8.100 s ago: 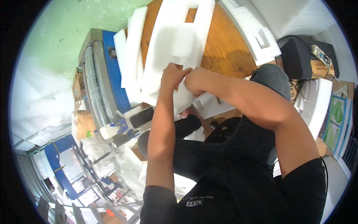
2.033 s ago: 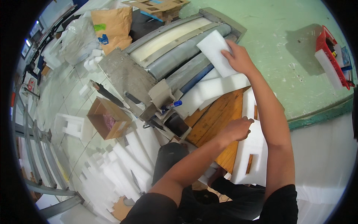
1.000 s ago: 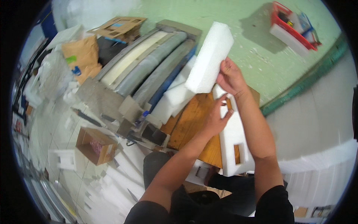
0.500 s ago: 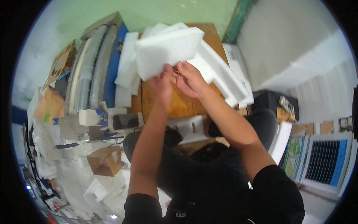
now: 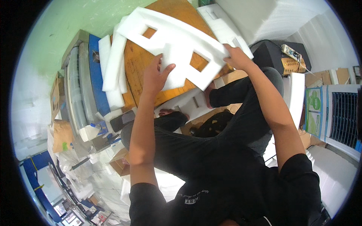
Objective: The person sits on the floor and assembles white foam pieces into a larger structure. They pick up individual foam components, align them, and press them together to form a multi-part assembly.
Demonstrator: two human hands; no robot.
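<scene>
A white foam panel [image 5: 175, 35] with two rectangular cutouts lies slantwise over the wooden table [image 5: 137, 64]. At its near left edge, my left hand [image 5: 154, 76] grips a narrower foam part, with the thumb and fingers on either side. Whether this part is joined to the panel I cannot tell. My right hand [image 5: 238, 58] is closed on the panel's right end, thumb and fingertips at the edge. Brown wood shows through both cutouts.
More white foam strips [image 5: 114, 62] lean at the table's left, beside a blue board [image 5: 96, 71] and wrapped rolls. Another foam piece [image 5: 220, 24] lies at the far right. A black box [image 5: 268, 56] with a power strip [image 5: 291, 52] stands beyond my knee.
The thin white foam sheet raised between my hands is no longer held up. My hands have moved apart, the right one rightward, and now hold the cutout panel, which has turned. The view has shifted.
</scene>
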